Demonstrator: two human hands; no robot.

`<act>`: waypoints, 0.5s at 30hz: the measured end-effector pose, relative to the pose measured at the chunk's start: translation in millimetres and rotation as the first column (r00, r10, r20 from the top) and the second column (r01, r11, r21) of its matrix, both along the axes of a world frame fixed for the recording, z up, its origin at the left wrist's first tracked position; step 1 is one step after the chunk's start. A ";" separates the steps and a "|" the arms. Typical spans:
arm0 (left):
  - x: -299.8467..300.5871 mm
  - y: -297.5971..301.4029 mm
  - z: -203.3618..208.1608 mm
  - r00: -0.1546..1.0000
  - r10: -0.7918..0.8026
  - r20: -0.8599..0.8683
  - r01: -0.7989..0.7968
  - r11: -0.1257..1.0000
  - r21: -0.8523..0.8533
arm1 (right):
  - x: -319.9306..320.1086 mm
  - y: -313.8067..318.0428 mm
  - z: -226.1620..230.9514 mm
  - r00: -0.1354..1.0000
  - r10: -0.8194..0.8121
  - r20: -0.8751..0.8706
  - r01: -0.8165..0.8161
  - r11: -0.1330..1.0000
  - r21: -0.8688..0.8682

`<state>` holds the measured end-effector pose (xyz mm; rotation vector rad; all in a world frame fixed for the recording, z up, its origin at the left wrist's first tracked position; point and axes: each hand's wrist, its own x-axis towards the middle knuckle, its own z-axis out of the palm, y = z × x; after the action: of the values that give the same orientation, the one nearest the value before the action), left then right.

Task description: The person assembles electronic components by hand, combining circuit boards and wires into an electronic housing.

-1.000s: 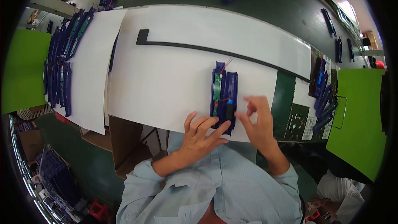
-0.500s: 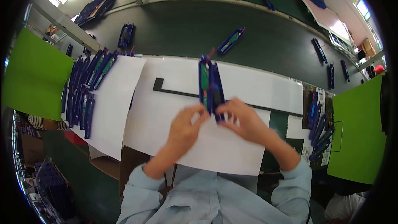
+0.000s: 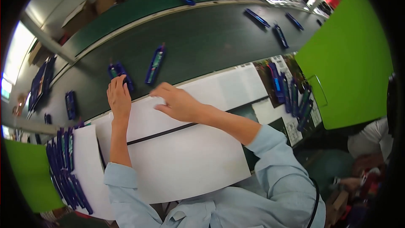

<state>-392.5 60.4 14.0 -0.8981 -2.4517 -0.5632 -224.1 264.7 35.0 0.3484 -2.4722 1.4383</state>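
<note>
At the near edge of the dark belt, my left hand [image 3: 119, 95] bends its fingers over the near end of a blue plastic casing [image 3: 126, 76] that has a green circuit board inside. The fingertips are partly hidden behind the hand. My right hand [image 3: 175, 101] hovers over the far edge of the white worktop [image 3: 190, 156], fingers apart and holding nothing. Just beyond it, a second blue casing [image 3: 155, 65] with a green board lies on the belt, apart from both hands.
The dark belt [image 3: 202, 29] runs across beyond the worktop, carrying several more blue casings. A black strip [image 3: 162, 134] crosses the white surface. Bunches of casings [image 3: 63, 160] lie at left and others [image 3: 291, 88] at right. A green panel [image 3: 346, 59] stands on the right.
Both hands have moved forward and leftward. The casing held between them over the worktop is now at the belt under my left hand; my right hand has let go. The view has turned.
</note>
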 end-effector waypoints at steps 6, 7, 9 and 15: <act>18.3 91.8 -13.6 0.989 -0.123 0.082 0.131 0.987 -0.093 | 174.6 169.4 8.5 0.626 -0.761 -0.171 0.758 0.544 0.359; 16.5 100.0 -19.6 0.991 -0.100 0.086 0.111 0.984 -0.137 | 199.4 193.2 8.5 0.594 -0.775 -0.216 0.768 0.465 0.441; 8.4 101.8 -24.6 0.987 -0.112 0.117 0.127 0.984 -0.122 | 229.4 207.7 3.5 0.561 -0.810 -0.172 0.753 0.413 0.512; 73.5 92.6 -2.2 0.953 -0.200 0.226 0.145 0.961 0.237 | 249.5 215.5 -31.6 0.541 -0.817 -0.202 0.640 0.244 0.729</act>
<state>-319.0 152.9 11.8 -1.0094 -2.4755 -1.0445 25.5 480.2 3.4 -0.8589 -2.6210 -0.0052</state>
